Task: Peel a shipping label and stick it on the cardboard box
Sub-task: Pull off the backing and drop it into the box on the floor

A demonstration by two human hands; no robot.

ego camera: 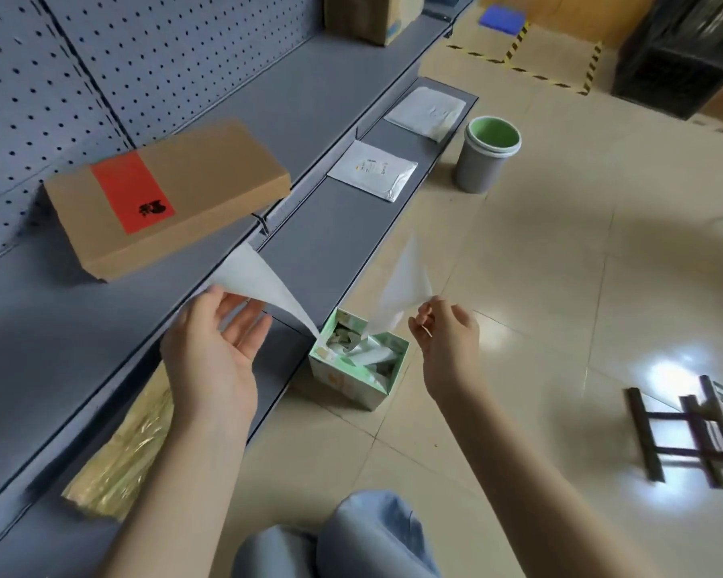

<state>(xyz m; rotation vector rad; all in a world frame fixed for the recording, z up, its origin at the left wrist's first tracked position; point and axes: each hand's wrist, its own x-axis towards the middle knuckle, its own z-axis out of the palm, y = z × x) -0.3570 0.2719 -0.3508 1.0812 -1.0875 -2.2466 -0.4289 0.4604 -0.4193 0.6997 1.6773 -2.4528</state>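
Two sheets are parting between the hands: the left hand [209, 348] is holding a white sheet [264, 285] against its thumb with the fingers splayed loosely open, and the right hand [445, 335] is pinching a paler, blurred sheet [405, 281] between thumb and fingertips. Which one is the label and which the backing I cannot tell from here. Both sheets are tapering down toward a small green carton [362, 360] of scraps sitting on the floor between the hands.

The box [168, 198] is lying flat on the grey shelf [318, 98], at about eleven o'clock from the left hand and well apart from both. Its long axis is running from eight o'clock to two o'clock, and a red patch [132, 194] is already crossing its near-left portion, leaving the bare brown top toward two o'clock. The left hand is sitting clearly nearer the box; the right one would have to reach across the carton. My guess is that the sticky sheet needs carrying up and left onto that bare stretch.
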